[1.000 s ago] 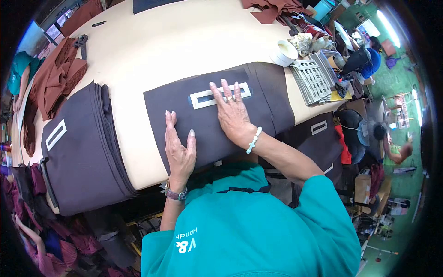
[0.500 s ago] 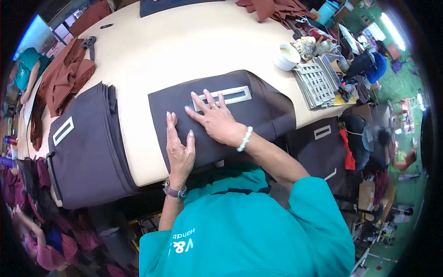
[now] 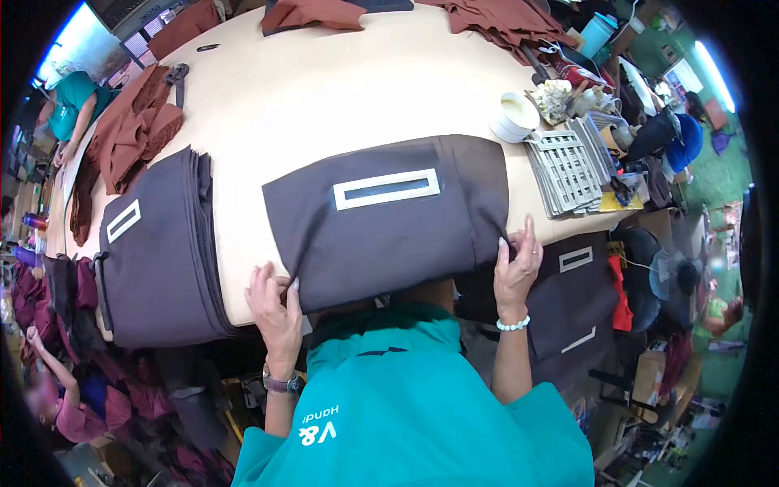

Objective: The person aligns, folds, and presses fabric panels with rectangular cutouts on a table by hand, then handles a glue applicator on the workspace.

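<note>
A dark fabric piece (image 3: 381, 243) lies across the table's near edge, with a pale rectangular frame (image 3: 386, 189) on it. My left hand (image 3: 276, 312) pinches the fabric's left edge between thumb and fingers, making a crease there. At the right edge my right hand (image 3: 517, 272), with a bead bracelet, pinches the same fabric between thumb and finger. To the left rests a thick stack of dark fabric (image 3: 162, 243) with another pale frame (image 3: 124, 221) on top.
Brown fabric (image 3: 134, 126) and a dark tool (image 3: 178, 81) are at the back left. A white cup (image 3: 514, 118) and slotted pale plates (image 3: 564, 170) stand at the right. One person (image 3: 77, 105) works at far left; another (image 3: 89, 410) is at lower left.
Both hands have left the middle of the fabric for its left and right edges and now grip it. The pale frame is fully uncovered. Brown fabric has come into view at the top.
</note>
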`<state>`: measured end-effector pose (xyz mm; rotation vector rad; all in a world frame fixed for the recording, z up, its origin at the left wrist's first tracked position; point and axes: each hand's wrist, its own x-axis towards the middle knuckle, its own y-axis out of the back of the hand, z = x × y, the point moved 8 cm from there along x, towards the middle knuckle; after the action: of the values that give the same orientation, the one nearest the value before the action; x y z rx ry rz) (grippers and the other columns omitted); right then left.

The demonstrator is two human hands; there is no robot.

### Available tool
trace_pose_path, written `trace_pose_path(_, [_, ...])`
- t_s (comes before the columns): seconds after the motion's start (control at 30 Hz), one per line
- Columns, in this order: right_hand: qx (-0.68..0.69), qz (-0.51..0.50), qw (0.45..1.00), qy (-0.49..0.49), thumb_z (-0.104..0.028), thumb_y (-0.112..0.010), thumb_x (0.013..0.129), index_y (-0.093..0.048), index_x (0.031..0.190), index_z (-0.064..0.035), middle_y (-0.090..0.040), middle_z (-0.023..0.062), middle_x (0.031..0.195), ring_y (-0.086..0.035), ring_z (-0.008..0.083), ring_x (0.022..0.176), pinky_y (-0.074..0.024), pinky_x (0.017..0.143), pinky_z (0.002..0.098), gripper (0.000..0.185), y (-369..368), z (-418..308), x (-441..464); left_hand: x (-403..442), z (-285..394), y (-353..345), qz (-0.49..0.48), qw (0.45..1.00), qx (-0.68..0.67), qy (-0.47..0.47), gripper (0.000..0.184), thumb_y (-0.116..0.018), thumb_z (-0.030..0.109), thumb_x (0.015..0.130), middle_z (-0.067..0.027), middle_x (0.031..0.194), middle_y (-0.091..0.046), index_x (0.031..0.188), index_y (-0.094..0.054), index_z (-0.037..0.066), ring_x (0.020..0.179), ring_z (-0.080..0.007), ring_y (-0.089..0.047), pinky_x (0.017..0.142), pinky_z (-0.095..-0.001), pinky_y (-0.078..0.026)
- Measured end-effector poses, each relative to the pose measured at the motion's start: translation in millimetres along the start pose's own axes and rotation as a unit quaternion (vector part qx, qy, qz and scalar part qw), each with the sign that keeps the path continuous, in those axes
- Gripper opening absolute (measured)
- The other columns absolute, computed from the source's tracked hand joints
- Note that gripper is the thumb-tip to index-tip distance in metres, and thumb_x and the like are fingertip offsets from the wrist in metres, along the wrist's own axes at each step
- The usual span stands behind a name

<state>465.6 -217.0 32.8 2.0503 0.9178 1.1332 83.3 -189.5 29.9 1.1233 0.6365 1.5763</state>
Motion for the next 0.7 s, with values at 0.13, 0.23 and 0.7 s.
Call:
trace_pose_path(0.13, [0.237, -0.034, 0.969, -0.055, 0.007, -0.053, 0.080, -0.036, 0.131, 0.0039, -0.056, 0.0088, 0.079, -0.054, 0.0163, 0.072, -0.0459, 0.067, 0.0289, 0.054, -8, -6, 44, 28, -15, -7, -0.012, 0.943, -0.299, 0.144, 0.010, -0.055, 0.007, 0.089, -0.0040, 0.073, -0.054, 0.088, -0.052, -0.003, 0.067, -0.0093, -0.049, 0.061, -0.0243, -0.041])
trace_pose_path(0.23, [0.425, 0.000, 0.904, -0.043, 0.005, -0.056, 0.081, -0.033, 0.132, 0.0050, -0.056, 0.0109, 0.094, -0.055, 0.0151, 0.082, -0.0471, 0.076, 0.0296, 0.056, -8, -16, 109, 82, -25, -9, -0.010, 0.883, -0.445, 0.150, 0.012, -0.053, 0.009, 0.091, -0.0026, 0.076, -0.056, 0.098, -0.053, -0.001, 0.072, -0.0058, -0.050, 0.064, -0.0202, -0.041])
trace_pose_path(0.7, [0.578, 0.072, 0.804, 0.118, 0.005, -0.059, 0.078, -0.028, 0.132, 0.0086, -0.054, 0.0152, 0.107, -0.055, 0.0184, 0.096, -0.0471, 0.085, 0.0283, 0.062, -8, -127, 414, 372, -3, 110, 0.070, 0.759, -0.641, -0.087, 0.046, -0.053, -0.006, 0.083, -0.0089, 0.119, -0.051, 0.127, -0.040, -0.001, 0.101, -0.0168, -0.055, 0.086, -0.0293, -0.048])
